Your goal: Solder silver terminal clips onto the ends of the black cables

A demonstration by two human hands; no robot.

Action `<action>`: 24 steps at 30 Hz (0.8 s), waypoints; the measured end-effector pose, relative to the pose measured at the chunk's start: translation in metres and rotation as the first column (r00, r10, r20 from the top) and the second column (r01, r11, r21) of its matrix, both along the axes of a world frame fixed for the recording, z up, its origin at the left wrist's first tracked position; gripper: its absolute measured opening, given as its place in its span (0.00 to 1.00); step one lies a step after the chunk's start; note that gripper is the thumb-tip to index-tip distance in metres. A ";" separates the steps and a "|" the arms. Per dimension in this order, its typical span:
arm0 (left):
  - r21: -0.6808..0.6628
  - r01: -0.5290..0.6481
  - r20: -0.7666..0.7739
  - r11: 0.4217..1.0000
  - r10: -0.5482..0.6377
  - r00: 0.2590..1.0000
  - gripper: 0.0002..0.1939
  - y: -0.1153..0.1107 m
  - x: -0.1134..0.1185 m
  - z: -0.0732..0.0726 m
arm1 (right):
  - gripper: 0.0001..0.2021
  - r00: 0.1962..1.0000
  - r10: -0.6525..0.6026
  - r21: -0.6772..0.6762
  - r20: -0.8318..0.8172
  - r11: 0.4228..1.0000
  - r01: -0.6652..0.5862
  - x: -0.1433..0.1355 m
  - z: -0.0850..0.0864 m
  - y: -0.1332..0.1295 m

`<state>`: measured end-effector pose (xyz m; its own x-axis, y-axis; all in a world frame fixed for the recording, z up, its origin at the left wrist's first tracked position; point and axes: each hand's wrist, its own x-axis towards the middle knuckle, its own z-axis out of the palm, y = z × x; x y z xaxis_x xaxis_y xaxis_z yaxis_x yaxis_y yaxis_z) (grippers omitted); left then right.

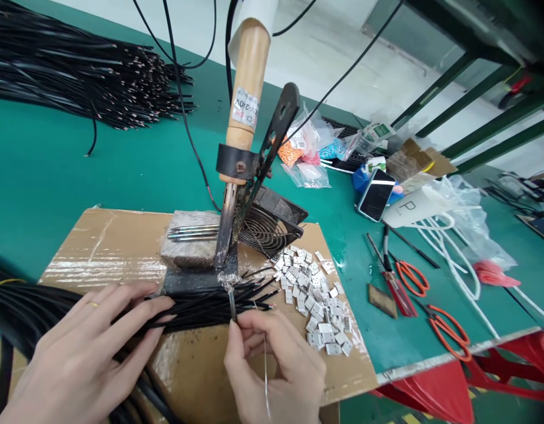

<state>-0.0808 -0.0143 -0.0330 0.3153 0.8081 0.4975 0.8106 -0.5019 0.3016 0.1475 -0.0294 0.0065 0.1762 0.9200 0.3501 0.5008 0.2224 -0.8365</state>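
My left hand (99, 335) lies over a bundle of black cables (196, 306), its fingers curled and closed around some of them. My right hand (276, 359) pinches a thin dark rod-like piece (232, 303) between thumb and forefinger. The upper end of that piece meets a rough silvery lump (228, 281) just below the tip of a soldering iron (228, 218). The wooden-handled iron is clamped pointing down in a black metal stand (272, 135). A thin strand of solder wire (265, 365) runs past the right fingers; whether they grip it is hidden.
Small white blocks (320, 300) are heaped on the cardboard (108, 241) at right. Behind stands a black fan (267, 224), beside a block bearing metal rods (195, 232). Orange-handled scissors (448, 333), a phone (376, 195) and more black cables (78, 65) lie on the green table.
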 end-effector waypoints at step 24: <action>-0.126 0.105 0.148 0.987 -0.086 0.985 0.19 -0.030 -0.008 0.003 | 0.18 0.738 -0.487 -0.083 0.467 0.807 0.585 0.207 0.011 0.091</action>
